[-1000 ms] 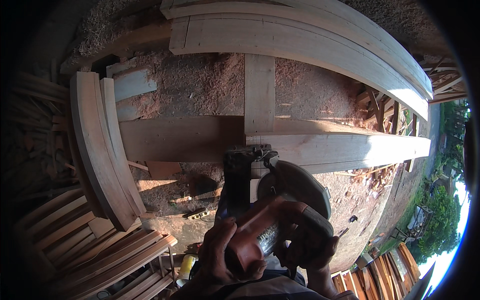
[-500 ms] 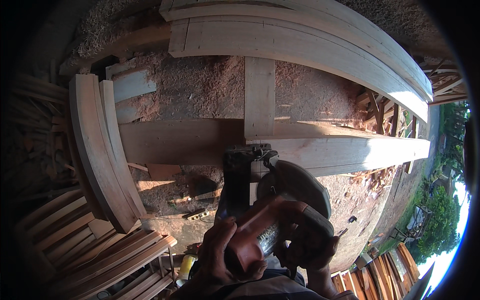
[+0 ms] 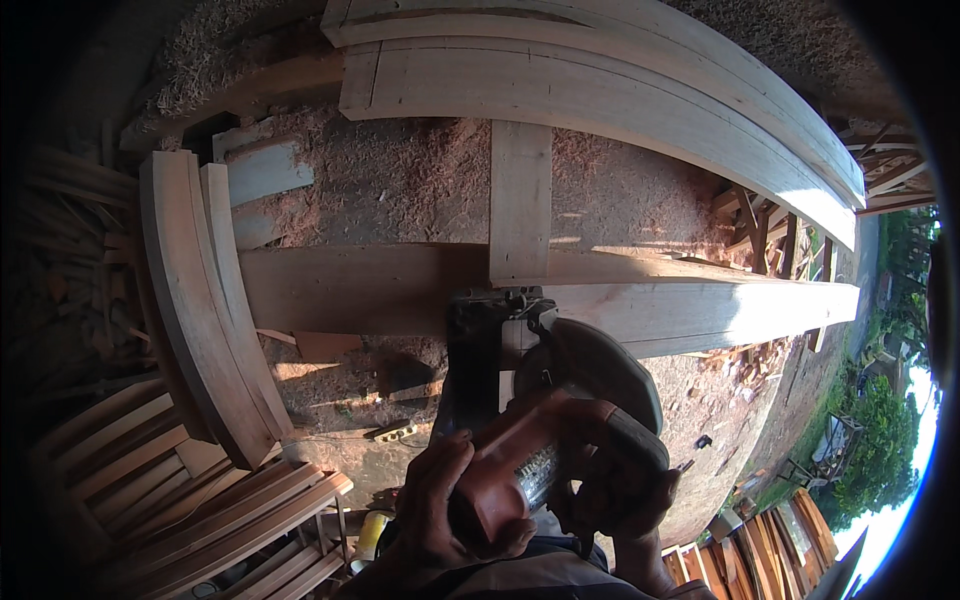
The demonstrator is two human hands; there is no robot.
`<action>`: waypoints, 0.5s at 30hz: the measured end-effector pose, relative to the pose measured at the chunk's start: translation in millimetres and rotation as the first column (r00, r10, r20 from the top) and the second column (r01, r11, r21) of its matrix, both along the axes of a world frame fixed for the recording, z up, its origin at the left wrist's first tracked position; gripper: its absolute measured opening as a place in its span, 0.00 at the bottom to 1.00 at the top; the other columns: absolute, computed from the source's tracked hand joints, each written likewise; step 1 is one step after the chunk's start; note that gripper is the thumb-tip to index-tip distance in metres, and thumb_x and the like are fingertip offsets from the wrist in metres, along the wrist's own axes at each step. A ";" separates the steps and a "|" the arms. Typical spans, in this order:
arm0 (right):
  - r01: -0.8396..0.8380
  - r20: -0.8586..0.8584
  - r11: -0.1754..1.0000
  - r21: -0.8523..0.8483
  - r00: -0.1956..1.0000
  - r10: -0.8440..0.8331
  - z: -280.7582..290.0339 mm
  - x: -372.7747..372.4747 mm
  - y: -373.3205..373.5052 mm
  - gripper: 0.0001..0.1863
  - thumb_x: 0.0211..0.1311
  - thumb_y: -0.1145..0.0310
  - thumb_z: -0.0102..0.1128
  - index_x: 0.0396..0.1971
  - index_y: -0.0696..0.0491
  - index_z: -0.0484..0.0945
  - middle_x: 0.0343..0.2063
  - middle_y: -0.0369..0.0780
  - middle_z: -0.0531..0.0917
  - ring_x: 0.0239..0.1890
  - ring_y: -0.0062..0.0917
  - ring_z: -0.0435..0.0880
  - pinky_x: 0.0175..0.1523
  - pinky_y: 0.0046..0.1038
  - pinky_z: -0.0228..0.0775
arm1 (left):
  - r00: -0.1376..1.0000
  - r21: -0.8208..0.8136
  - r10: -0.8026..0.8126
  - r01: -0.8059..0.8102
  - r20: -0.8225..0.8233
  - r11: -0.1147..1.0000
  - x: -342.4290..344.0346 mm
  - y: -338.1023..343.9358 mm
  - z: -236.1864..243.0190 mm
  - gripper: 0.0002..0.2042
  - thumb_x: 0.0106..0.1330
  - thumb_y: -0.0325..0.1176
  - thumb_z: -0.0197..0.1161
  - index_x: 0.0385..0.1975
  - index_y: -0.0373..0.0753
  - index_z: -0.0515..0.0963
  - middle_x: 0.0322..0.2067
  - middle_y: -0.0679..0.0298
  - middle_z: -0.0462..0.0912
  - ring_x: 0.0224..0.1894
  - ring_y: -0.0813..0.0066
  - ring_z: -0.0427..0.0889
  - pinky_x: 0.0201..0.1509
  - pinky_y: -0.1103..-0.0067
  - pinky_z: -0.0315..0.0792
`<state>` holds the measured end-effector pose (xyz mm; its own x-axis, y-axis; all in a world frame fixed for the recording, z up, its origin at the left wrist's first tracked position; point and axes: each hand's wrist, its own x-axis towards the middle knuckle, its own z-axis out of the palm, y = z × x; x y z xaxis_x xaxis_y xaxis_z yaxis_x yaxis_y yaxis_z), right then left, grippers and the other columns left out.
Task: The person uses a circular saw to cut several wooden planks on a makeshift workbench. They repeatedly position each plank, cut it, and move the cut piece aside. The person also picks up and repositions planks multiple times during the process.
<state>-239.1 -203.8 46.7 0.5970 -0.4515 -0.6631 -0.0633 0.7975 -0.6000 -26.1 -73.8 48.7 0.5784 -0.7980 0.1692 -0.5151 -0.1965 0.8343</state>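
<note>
A circular saw [image 3: 535, 425] with a reddish housing and a dark blade guard is held in front of me. My left hand [image 3: 440, 495] wraps round the left side of its motor housing. My right hand [image 3: 645, 505] closes round the rear handle on the right. The saw's dark base plate [image 3: 475, 350] rests over the near edge of a long pale timber [image 3: 690, 315], by the place where a short crosspiece [image 3: 520, 200] meets it. The guard hides the blade and any cut.
Two long marked beams [image 3: 600, 85] lie across the far side. More thick timbers [image 3: 190, 280] stand at the left. Stacked boards [image 3: 250, 540] fill the lower left, near a yellow container [image 3: 372, 532]. Wood shavings [image 3: 430, 190] cover the ground. More boards [image 3: 770, 540] lie at lower right.
The timbers appear slightly lower in the picture. The saw and both hands keep nearly the same position and grip.
</note>
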 end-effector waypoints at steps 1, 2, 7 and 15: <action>0.004 -0.047 1.000 0.016 0.999 -0.004 5.7 5.5 -2.3 0.66 0.52 0.11 0.39 0.62 0.66 0.69 0.24 0.37 0.78 0.19 0.20 0.75 0.22 0.23 0.63 | 1.000 -0.004 -0.002 0.002 -0.002 1.000 0.4 -0.3 0.0 0.46 0.61 0.62 0.68 0.63 0.23 0.66 0.55 0.43 0.76 0.55 0.53 0.80 0.57 0.64 0.78; 0.005 -0.079 1.000 0.022 0.997 -0.003 9.0 8.0 -3.9 0.66 0.50 0.11 0.41 0.60 0.66 0.70 0.24 0.37 0.77 0.19 0.20 0.74 0.22 0.24 0.62 | 1.000 -0.008 -0.003 0.003 -0.003 1.000 1.0 -0.7 0.0 0.46 0.61 0.62 0.69 0.63 0.22 0.66 0.55 0.43 0.76 0.55 0.53 0.80 0.57 0.64 0.78; 0.018 -0.164 0.999 0.029 0.986 -0.013 16.2 15.9 -9.2 0.67 0.48 0.10 0.43 0.60 0.66 0.70 0.23 0.37 0.78 0.19 0.19 0.75 0.22 0.23 0.63 | 1.000 -0.004 -0.007 0.007 0.016 1.000 5.2 -5.1 1.1 0.46 0.61 0.62 0.69 0.62 0.22 0.66 0.55 0.43 0.75 0.54 0.53 0.80 0.55 0.65 0.79; -0.021 -0.137 1.000 0.006 0.990 0.022 19.2 30.0 -18.8 0.72 0.50 0.10 0.42 0.71 0.68 0.57 0.24 0.35 0.77 0.17 0.17 0.74 0.20 0.21 0.62 | 1.000 -0.022 0.006 -0.006 0.000 1.000 7.9 -9.9 1.1 0.45 0.64 0.62 0.67 0.63 0.21 0.65 0.55 0.43 0.74 0.53 0.55 0.81 0.52 0.68 0.80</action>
